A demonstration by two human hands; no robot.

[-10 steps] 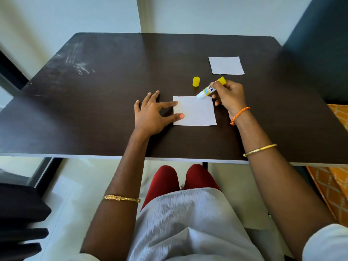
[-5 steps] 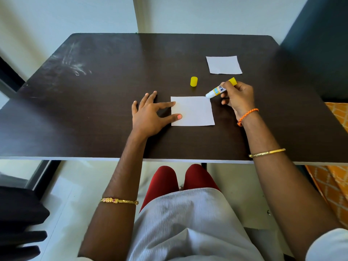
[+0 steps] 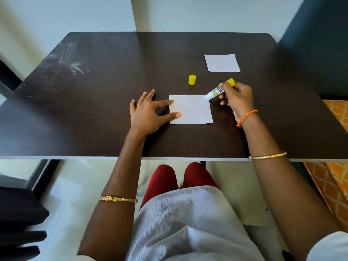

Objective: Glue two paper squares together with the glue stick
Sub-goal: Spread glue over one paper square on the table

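A white paper square (image 3: 191, 110) lies on the dark table (image 3: 94, 110) in front of me. My left hand (image 3: 148, 113) lies flat beside it, index fingertip and thumb pressing its left edge. My right hand (image 3: 237, 98) grips an uncapped glue stick (image 3: 216, 91), yellow at the back end, its white tip touching the paper's far right corner. A second white paper square (image 3: 222, 63) lies farther back on the right. The yellow cap (image 3: 192, 79) stands on the table between the two squares.
The table's near edge (image 3: 169, 158) runs above my lap. A dark panel (image 3: 320, 44) rises at the right, an orange patterned cloth (image 3: 331, 166) lies below it. A black chair (image 3: 18, 223) stands at the lower left.
The glue stick tip slid right along the paper's far edge to its right corner. My left hand kept pressing the paper's left edge.
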